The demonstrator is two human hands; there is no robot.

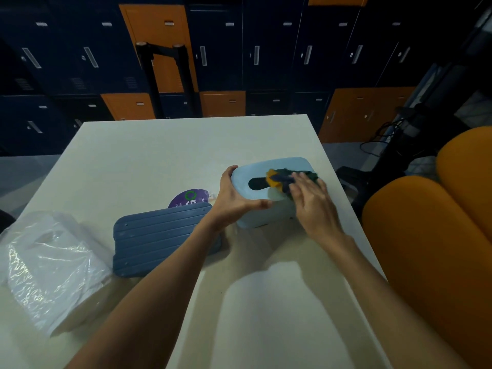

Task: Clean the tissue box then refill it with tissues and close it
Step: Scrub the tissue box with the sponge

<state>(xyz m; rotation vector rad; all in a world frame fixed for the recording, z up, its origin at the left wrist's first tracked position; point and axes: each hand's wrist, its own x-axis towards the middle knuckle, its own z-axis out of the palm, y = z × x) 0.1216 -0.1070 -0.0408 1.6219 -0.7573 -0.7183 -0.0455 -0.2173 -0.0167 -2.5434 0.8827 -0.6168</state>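
Note:
A light blue tissue box stands on the white table at the right, its oval slot facing up. My left hand grips the box's left end, thumb along the near side. My right hand presses a yellow, green and dark blue cloth flat onto the box's top, next to the slot. The box's dark blue ribbed panel lies flat on the table to the left of the box. A pack of white tissues in clear plastic lies at the table's near left.
A purple round label or packet lies behind the ribbed panel. Orange upholstered seats stand close to the table's right edge. Dark blue and orange lockers fill the background, with a black stand behind the table.

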